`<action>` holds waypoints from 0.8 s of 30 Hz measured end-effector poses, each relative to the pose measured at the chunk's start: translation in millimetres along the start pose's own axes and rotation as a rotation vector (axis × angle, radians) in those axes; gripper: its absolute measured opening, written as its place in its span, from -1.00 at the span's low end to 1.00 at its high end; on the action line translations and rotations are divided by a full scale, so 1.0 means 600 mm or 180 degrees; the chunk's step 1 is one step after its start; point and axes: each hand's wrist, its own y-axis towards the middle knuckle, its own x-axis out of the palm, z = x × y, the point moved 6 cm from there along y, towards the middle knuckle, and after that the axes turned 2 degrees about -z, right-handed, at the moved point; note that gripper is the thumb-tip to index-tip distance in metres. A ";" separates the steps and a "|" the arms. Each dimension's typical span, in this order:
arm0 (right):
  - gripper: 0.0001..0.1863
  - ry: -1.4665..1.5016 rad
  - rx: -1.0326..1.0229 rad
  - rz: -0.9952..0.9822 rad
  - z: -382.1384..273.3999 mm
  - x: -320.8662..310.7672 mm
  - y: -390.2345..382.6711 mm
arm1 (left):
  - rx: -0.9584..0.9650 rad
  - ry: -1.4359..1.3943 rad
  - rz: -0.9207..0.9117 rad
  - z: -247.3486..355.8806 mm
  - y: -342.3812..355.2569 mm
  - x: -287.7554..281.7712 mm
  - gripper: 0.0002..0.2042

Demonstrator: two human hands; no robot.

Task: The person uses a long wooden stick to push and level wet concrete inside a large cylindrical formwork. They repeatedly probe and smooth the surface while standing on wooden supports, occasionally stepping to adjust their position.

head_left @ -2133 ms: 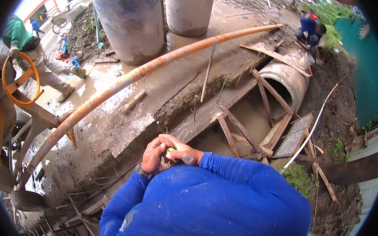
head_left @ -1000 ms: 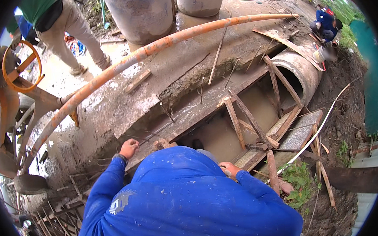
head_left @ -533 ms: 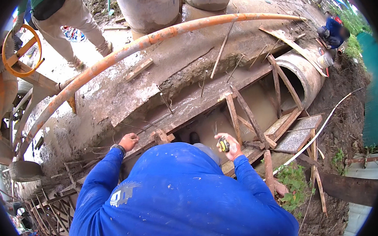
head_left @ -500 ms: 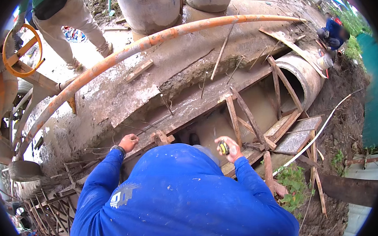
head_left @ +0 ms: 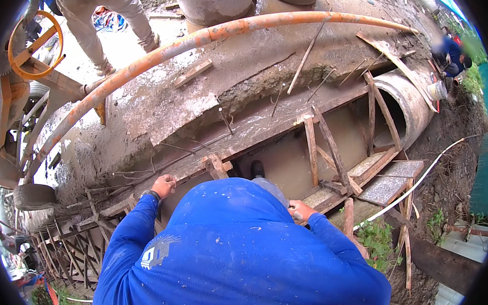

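muddy, wet ground [head_left: 110, 155] surrounds a long trench with brown water [head_left: 284, 164], and a long orange pipe [head_left: 209, 36] curves above this ground. the person wears a blue shirt [head_left: 233, 248], and one dark boot [head_left: 257, 169] shows at the water. the left hand [head_left: 164, 186], with a dark band [head_left: 154, 194] on its wrist, is stretched forward with bent fingers, near the left part of the long board [head_left: 282, 131] which runs along the far side of the trench. i cannot tell if it touches this board or holds something. to the right of this hand stands a short wood piece [head_left: 217, 166], apart from it. the right hand [head_left: 301, 211] is partly hidden by the shirt, with its fingers bent; what is inside it, i cannot tell. it is just beside the near plank [head_left: 326, 199], and a brown post [head_left: 348, 217] is farther right. wooden braces [head_left: 333, 147] lean in the trench, before the open mouth of a big concrete pipe [head_left: 417, 111]. at the far right, a co-worker in blue [head_left: 451, 56] is low down near a white bucket [head_left: 437, 90].
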 end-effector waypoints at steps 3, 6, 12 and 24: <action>-0.47 -0.0904 0.0022 -0.0197 -0.087 -0.020 -0.006 | 0.0075 0.0131 0.0009 0.005 0.017 0.000 -0.78; -0.38 -0.0622 -0.0226 0.0423 -0.054 -0.033 0.018 | 0.0460 0.0084 -0.0082 0.060 0.041 0.028 -0.78; -0.37 0.1849 -0.0891 0.1181 -0.088 -0.043 0.023 | 0.0826 0.0416 -0.0113 0.128 0.033 0.049 -0.79; -0.22 0.0708 -0.0316 0.1005 -0.050 -0.023 0.026 | 0.0462 0.0578 -0.0290 0.127 0.049 0.044 -0.80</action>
